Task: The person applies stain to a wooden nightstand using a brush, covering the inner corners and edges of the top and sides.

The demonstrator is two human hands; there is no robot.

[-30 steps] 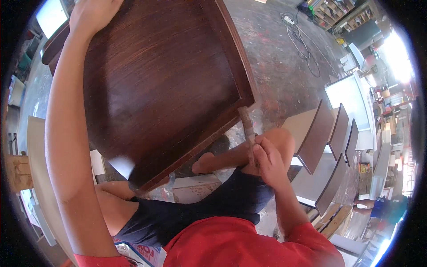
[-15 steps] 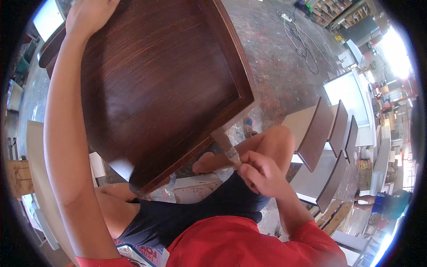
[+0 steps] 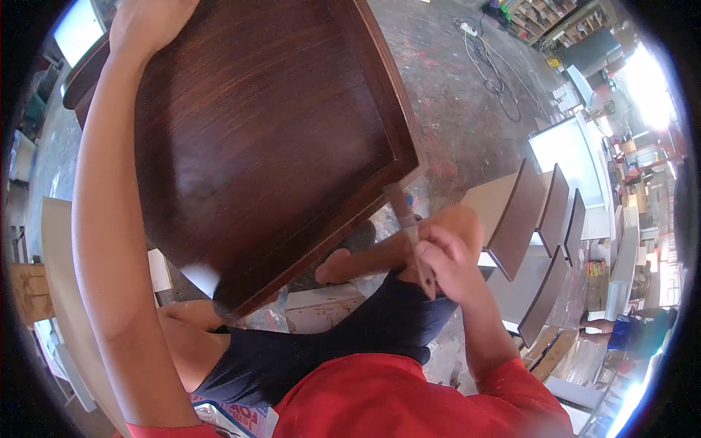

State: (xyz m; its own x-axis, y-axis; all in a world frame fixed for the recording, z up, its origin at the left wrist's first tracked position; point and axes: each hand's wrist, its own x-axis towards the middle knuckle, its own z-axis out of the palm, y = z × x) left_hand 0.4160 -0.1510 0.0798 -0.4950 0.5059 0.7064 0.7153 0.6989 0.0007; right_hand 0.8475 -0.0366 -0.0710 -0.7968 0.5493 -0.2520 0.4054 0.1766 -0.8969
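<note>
A large dark brown wooden furniture piece (image 3: 263, 109) stands tilted in front of me, a recessed panel framed by raised edges. My left hand (image 3: 152, 28) reaches over its upper left part; the fingers run out of the picture's upper edge, so their grip is hidden. In my right hand (image 3: 449, 263) is a flat paintbrush (image 3: 400, 204), its handle pinched between closed fingers. Its bristles point up toward the piece's lower right corner, close to the lower edge; whether they touch it I cannot tell.
Several pale boards or drawers with brown fronts (image 3: 515, 219) stand to the right. A power strip (image 3: 469, 29) with cables lies on the far floor. Below my legs is a printed can or packet (image 3: 234, 417). A person (image 3: 635, 334) stands at the far right.
My right hand has moved a little right and up, carrying the paintbrush along the lower edge toward the corner. The brush now points more upright. The left arm is nearly still.
</note>
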